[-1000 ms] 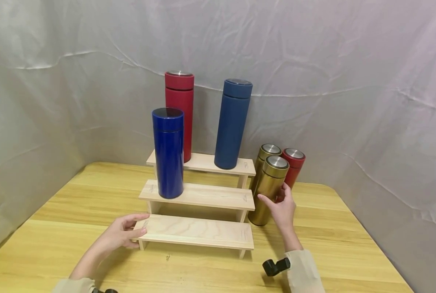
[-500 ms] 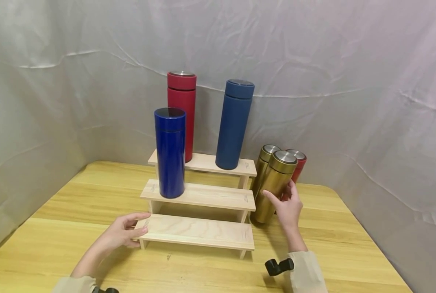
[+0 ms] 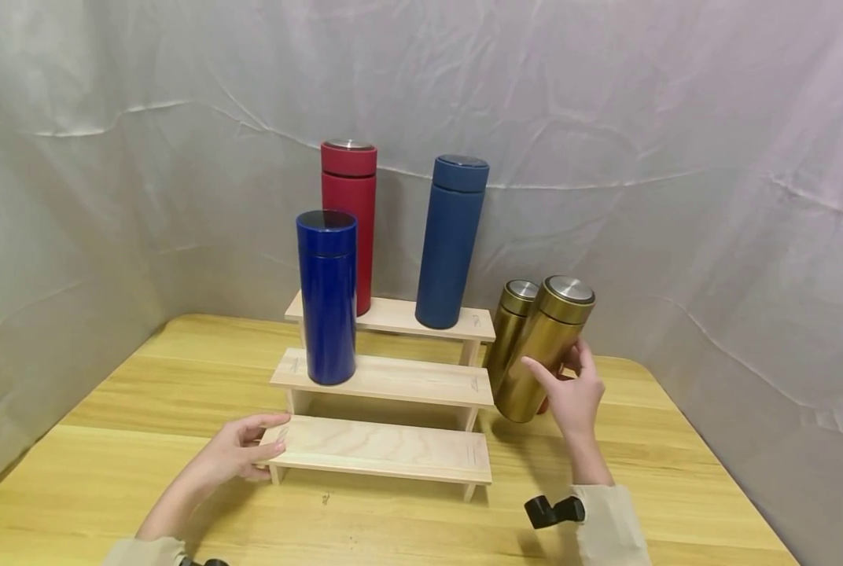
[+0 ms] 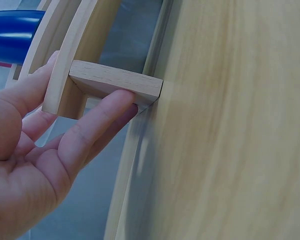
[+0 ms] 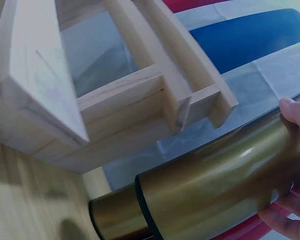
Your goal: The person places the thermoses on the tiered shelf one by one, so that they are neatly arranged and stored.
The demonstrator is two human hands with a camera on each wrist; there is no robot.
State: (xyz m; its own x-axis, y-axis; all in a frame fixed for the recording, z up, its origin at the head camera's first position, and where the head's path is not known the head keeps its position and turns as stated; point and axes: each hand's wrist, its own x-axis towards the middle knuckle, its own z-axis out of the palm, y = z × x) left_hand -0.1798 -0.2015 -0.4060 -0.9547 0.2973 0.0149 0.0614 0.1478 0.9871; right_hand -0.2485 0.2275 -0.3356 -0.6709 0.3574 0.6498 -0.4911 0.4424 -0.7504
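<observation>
My right hand (image 3: pixel 572 399) grips a gold thermos (image 3: pixel 545 346) with a steel-topped lid, tilted to the right and lifted off the table. In the right wrist view its base (image 5: pixel 190 200) hangs in front of a second gold thermos (image 5: pixel 117 215). My left hand (image 3: pixel 233 448) holds the left end of the bottom step of a three-step wooden stand (image 3: pixel 382 450). In the left wrist view, the left fingertips (image 4: pixel 121 99) touch the stand's leg (image 4: pixel 117 82). A glossy blue thermos (image 3: pixel 327 306) stands on the middle step, to the left.
On the top step stand a red thermos (image 3: pixel 351 181) and a matte blue thermos (image 3: pixel 451 244). Beside the stand, on the right, is the other gold thermos (image 3: pixel 509 330). A red thermos (image 5: pixel 240 231) is mostly hidden behind the held one. Grey cloth (image 3: pixel 641 181) hangs behind the table (image 3: pixel 365 531).
My right hand has raised the gold thermos from the table, moving it up and right while tilting it. It now covers most of the red thermos behind. The left hand has stayed put.
</observation>
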